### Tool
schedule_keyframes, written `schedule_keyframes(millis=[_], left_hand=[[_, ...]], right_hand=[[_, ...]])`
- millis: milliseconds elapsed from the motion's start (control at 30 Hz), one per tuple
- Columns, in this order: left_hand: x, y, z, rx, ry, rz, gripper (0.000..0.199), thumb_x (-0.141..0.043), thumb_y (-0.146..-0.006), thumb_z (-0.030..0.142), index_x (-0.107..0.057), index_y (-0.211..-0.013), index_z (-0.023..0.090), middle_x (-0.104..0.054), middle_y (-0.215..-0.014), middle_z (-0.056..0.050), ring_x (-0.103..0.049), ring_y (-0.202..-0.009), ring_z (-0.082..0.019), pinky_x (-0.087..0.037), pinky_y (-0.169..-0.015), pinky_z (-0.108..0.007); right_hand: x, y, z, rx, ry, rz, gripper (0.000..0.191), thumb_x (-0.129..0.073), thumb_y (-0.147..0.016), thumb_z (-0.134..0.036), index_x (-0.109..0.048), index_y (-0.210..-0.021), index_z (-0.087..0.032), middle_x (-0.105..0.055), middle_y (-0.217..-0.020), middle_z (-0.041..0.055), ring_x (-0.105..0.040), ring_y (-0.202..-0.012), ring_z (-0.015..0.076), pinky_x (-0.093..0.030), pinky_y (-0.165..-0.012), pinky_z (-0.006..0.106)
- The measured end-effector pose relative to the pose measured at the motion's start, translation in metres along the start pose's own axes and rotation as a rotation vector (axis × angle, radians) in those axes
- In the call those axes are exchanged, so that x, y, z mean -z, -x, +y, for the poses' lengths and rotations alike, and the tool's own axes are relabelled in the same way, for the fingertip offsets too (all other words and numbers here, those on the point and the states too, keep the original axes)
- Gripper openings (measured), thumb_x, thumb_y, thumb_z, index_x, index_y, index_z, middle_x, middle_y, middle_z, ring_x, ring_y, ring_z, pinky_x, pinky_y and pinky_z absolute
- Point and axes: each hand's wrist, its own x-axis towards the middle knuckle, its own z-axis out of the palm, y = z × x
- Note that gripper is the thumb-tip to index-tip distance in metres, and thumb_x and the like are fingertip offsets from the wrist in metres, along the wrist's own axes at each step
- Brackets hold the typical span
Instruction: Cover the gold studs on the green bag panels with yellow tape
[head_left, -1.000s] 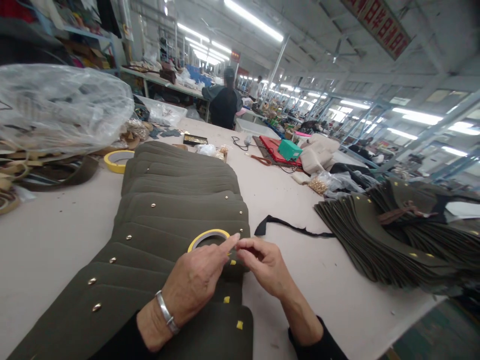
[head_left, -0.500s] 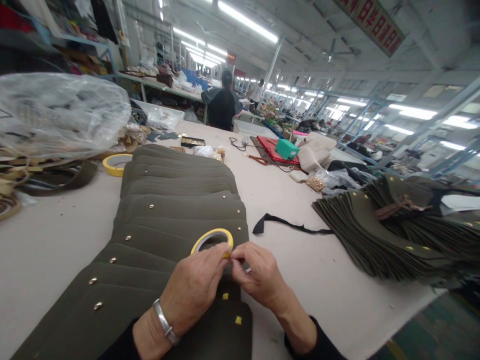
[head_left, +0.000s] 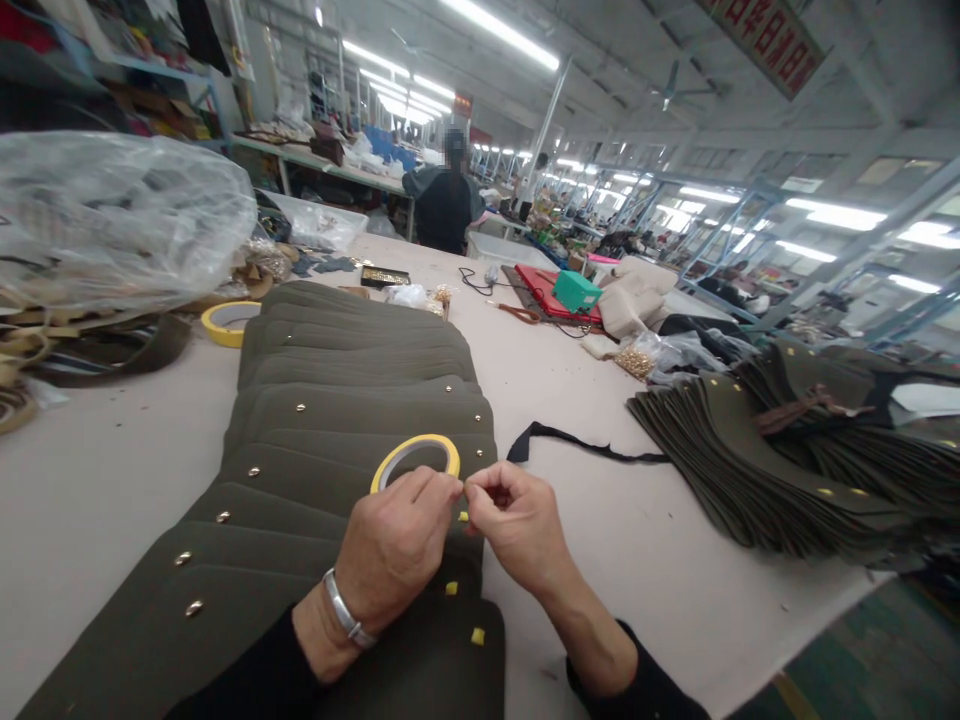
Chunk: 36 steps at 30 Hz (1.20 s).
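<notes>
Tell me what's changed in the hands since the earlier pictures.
The left hand has bent its straight index finger in beside the right hand's pinched fingertips. Since half a second ago, both hands and the yellow tape roll shifted slightly up the picture, uncovering a small yellow patch. The left hand's grip on the roll stayed; the fanned dark panels and black strip look unmoved.

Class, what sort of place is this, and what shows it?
Probably a factory workshop: dark panels lie overlapping, a stack of similar pieces sits at right, and rows of ceiling lights run overhead.
</notes>
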Motion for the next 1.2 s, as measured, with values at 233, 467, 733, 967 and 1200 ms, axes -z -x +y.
schedule_keyframes(millis=[233,467,733,967,1200], left_hand=[[-0.011,0.004,-0.006,-0.012,-0.135,-0.189,0.014,-0.045,-0.094,0.014,-0.057,-0.088,0.018,-0.062,-0.078,-0.003,-0.058,-0.073,-0.017,-0.047,-0.069,-0.03],[-0.029,0.002,-0.019,0.058,-0.344,-0.513,0.014,-0.045,-0.092,0.013,-0.056,-0.089,0.02,-0.059,-0.084,-0.005,-0.053,-0.08,-0.025,-0.044,-0.07,-0.039],[-0.026,0.011,-0.023,0.121,-0.123,-0.508,0.02,-0.033,-0.097,0.014,-0.052,-0.091,0.019,-0.054,-0.081,-0.003,-0.049,-0.075,-0.021,-0.042,-0.068,-0.036],[-0.029,0.01,-0.026,0.097,-0.112,-0.542,0.018,-0.036,-0.096,0.013,-0.052,-0.091,0.019,-0.055,-0.084,-0.004,-0.05,-0.079,-0.022,-0.044,-0.069,-0.035],[-0.029,0.011,-0.024,0.084,-0.143,-0.596,0.018,-0.038,-0.094,0.013,-0.055,-0.092,0.02,-0.057,-0.085,-0.005,-0.051,-0.081,-0.024,-0.046,-0.069,-0.038]], right_hand=[[0.023,-0.028,0.049,-0.246,-0.158,0.043,0.024,-0.068,-0.072,-0.038,-0.064,-0.072,-0.014,-0.062,-0.055,-0.0006,-0.062,-0.048,0.0132,-0.053,-0.049,0.024],[0.027,-0.028,0.07,-0.297,-0.155,-0.082,0.03,-0.072,-0.071,-0.042,-0.067,-0.077,-0.013,-0.069,-0.066,0.0042,-0.067,-0.062,0.0152,-0.056,-0.06,0.026],[0.038,-0.032,0.064,-0.407,-0.049,-0.322,0.017,-0.066,-0.073,-0.031,-0.063,-0.074,-0.015,-0.062,-0.056,-0.0014,-0.056,-0.047,0.009,-0.047,-0.048,0.02],[0.037,-0.019,0.049,-0.231,0.312,-0.407,0.011,-0.056,-0.077,-0.018,-0.066,-0.072,-0.016,-0.06,-0.057,-0.0025,-0.052,-0.05,0.0095,-0.037,-0.046,0.019],[0.026,-0.017,0.043,-0.035,0.556,-0.325,0.016,-0.055,-0.074,-0.007,-0.066,-0.067,-0.017,-0.067,-0.063,-0.0009,-0.058,-0.058,0.0112,-0.038,-0.055,0.021]])
